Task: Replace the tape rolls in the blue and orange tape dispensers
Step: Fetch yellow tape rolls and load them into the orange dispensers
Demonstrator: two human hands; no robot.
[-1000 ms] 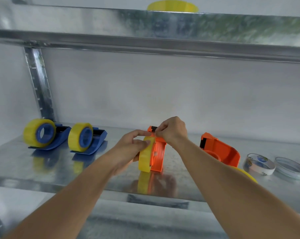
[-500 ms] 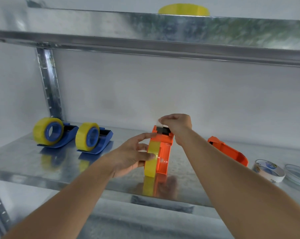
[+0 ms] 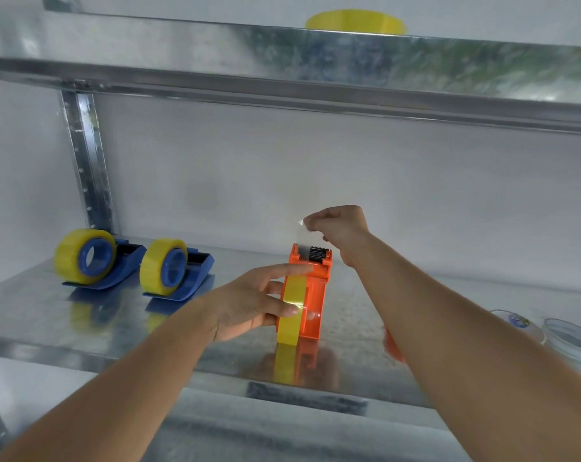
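Orange tape dispenser [image 3: 312, 295]: clear tape end [image 3: 303, 236] now lifted above cutter. Right hand [image 3: 341, 233] pinches tape end. Left hand [image 3: 249, 303], fingers extended, steadies yellow tape roll [image 3: 292, 311].

Both bare forearms reach in from the lower frame corners toward the centre, the left hand [image 3: 249, 303] spread with straight fingers at mid-frame, the right hand [image 3: 341, 230] raised just above it, fingertips pinched together.
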